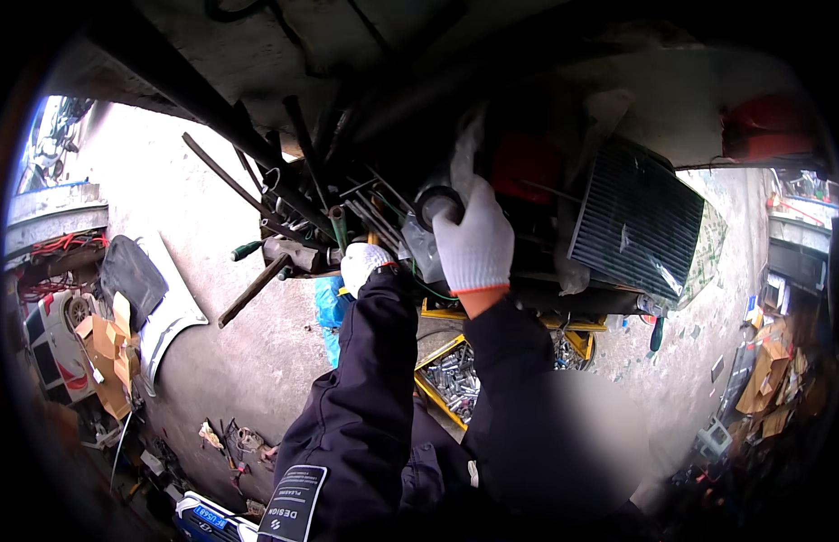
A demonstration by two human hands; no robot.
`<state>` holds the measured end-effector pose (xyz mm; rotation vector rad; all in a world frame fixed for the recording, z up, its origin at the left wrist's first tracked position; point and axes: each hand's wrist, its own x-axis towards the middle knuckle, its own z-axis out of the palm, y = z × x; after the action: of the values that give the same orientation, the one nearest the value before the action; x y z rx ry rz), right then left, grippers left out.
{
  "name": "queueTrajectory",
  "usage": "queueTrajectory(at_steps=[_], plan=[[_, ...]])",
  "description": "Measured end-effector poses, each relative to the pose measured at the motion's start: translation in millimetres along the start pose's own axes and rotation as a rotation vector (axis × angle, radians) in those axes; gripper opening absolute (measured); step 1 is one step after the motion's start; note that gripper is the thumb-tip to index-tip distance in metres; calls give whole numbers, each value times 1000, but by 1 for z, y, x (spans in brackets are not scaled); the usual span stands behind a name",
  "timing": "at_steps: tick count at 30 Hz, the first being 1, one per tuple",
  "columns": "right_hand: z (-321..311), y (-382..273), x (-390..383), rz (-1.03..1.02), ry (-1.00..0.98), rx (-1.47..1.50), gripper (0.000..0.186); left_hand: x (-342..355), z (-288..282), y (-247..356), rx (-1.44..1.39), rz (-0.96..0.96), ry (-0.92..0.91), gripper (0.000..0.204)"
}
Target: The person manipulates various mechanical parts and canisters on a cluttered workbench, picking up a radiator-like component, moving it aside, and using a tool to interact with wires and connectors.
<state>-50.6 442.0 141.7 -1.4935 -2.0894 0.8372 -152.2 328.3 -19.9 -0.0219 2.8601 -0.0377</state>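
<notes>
My right hand [475, 242], in a white knitted glove with an orange cuff, is closed round a dark round ring-ended part [435, 204]. Its thumb lies at the ring's opening, and a strip of clear plastic film [467, 149] rises beyond the fingers. My left hand [363, 266], gloved in white too, is at the near edge of a heap of tools; its fingers are mostly hidden. Just beyond it stands a greenish tapered tool [338, 224]. Metal rods [376, 217] and a crumpled clear plastic bag [423, 248] lie between the hands.
A hammer [291, 256] and a green-handled screwdriver [248, 250] stick out left. Right of my hands leans a pleated dark filter panel [638, 217]. Below are yellow trays [428, 378] of metal sockets and fasteners, and a blue plastic bag [330, 303]. A white car panel [171, 307] lies far left.
</notes>
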Motion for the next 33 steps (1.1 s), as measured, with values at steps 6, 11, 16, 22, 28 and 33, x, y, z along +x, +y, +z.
queueTrajectory(at_steps=[6,11,16,22,28,33], plan=[[-67,-19,-14,-123,262,77,33,8,25,-7,19,44,27,18],[-178,27,0,33,323,238,44,14,22,-9,-15,18,-41,20],[-255,138,44,320,203,-86,51,1,-6,3,-103,-20,-61,24],[-253,149,47,326,333,-599,67,-2,-3,4,-134,-13,-70,24],[-240,157,50,221,389,-516,69,7,19,-4,-113,0,14,20],[-251,174,57,209,316,-567,72,8,22,-1,-52,102,29,20]])
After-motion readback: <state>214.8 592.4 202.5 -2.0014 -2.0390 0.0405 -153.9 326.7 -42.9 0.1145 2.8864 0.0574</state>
